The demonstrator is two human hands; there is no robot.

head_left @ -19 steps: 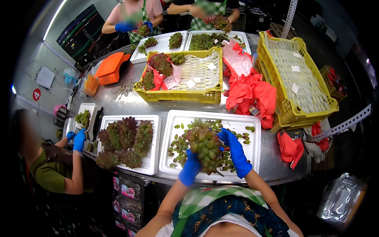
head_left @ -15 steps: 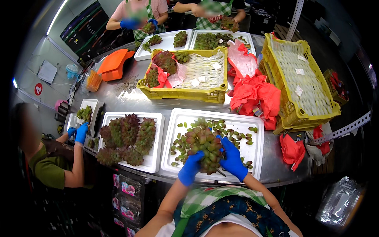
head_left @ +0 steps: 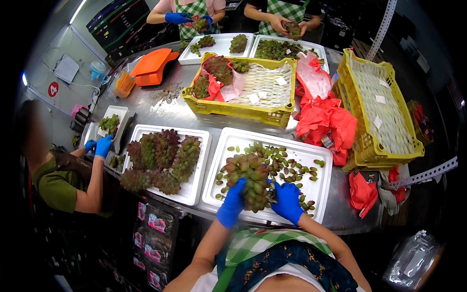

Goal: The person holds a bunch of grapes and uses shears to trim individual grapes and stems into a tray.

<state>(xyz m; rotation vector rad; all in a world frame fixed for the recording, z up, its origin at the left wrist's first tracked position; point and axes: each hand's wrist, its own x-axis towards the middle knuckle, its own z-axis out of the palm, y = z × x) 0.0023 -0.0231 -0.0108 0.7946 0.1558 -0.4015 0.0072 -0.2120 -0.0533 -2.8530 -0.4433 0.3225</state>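
Both my hands wear blue gloves. My left hand [head_left: 232,202] grips the near left side of a large bunch of red-green grapes [head_left: 249,177]. My right hand [head_left: 287,202] holds the bunch's right side; something dark shows between its fingers, too small to name. The bunch hangs just above a white tray [head_left: 318,156] strewn with several loose grapes [head_left: 284,163]. Which parts of the bunch touch the tray I cannot tell.
A second white tray [head_left: 197,187] at left carries several grape bunches [head_left: 163,155]. Behind stand a yellow crate [head_left: 245,109] with grapes and paper, an empty yellow crate [head_left: 377,112], and red wrappers [head_left: 326,121]. A seated person [head_left: 63,180] works at left; two people stand at the far edge.
The bunch and both my hands have come down closer to the tray and nearer to me. My right hand has slid lower on the bunch.
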